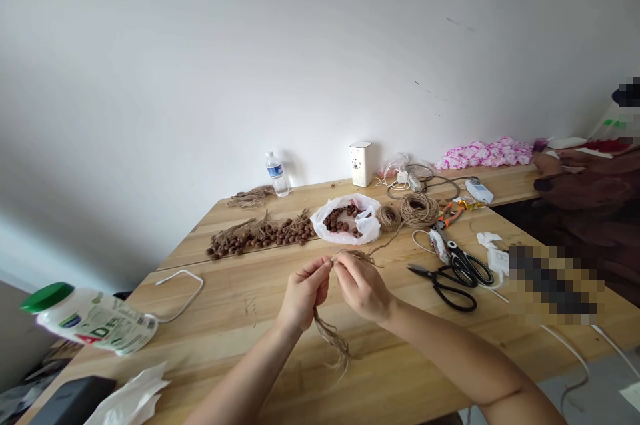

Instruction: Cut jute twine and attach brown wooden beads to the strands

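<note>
Both hands meet over the middle of the wooden table, pinching a bundle of jute twine [333,338]. My left hand [306,292] is closed around it, and the loose frayed ends hang below. My right hand [361,284] is closed on the twine beside the left fingertips; more strands stick out behind it. Just beyond lies a white plastic bag [325,228] with round brown beads or nuts [345,220] inside. Two twine balls, a small one [389,217] and a larger one [419,210], sit right of the bag. The exact spot between my fingertips is hidden.
Left of the bag lie bunches of twine-tied brown balls [260,235]. Black-handled scissors [450,282], orange-handled pliers [453,213] and cables lie right. A water bottle [277,174] and white box [361,164] stand behind; a green-capped bottle [95,320] is left. Another person's arm [575,175] is far right.
</note>
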A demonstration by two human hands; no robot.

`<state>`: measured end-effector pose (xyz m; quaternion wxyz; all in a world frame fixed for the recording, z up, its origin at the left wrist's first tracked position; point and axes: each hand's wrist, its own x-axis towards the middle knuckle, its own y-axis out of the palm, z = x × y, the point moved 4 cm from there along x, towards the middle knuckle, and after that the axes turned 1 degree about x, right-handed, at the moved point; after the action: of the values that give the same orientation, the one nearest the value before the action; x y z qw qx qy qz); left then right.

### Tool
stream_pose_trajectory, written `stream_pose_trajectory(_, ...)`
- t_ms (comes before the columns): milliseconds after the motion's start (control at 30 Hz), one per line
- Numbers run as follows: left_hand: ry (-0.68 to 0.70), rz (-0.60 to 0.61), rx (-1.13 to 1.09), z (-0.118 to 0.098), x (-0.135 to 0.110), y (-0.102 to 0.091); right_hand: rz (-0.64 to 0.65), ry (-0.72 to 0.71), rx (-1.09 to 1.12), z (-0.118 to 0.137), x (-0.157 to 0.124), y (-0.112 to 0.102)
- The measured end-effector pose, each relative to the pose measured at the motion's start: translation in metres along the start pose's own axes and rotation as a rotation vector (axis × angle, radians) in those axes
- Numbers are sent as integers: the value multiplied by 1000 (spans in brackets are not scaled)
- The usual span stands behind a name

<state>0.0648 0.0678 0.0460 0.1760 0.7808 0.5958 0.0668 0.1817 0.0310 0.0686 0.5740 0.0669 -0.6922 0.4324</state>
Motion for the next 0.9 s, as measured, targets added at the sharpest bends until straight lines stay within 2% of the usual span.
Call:
stream_pose_trajectory(167,76,-23,157,-3,-1,0,38,-103,92,-1,0,0)
stream_pose_trajectory(233,86,-1,213,-3,-2,0,47,-68,113,-3,2,-2)
stream_pose_trajectory(300,119,28,279,-4,-2,0,18,27,178,-7,4,-6)
stream_pose_trajectory(400,242,58,429,-8,-5,0,0,242,388,-15,8,-10)
stream_pose_trajectory(500,402,63,616,-12,-8,1,64,473,639,-22,10,-9)
stream_pose_trajectory(633,651,8,814,-18,-14,2,154,724,931,-26,9,-4)
stream_pose_trajectory(800,869,-14,894,-19,-17,2,260,882,1181,-30,9,-1)
stream_pose_trajectory(900,893,90,872,-20,-17,3,374,950,1281,-34,7,-2)
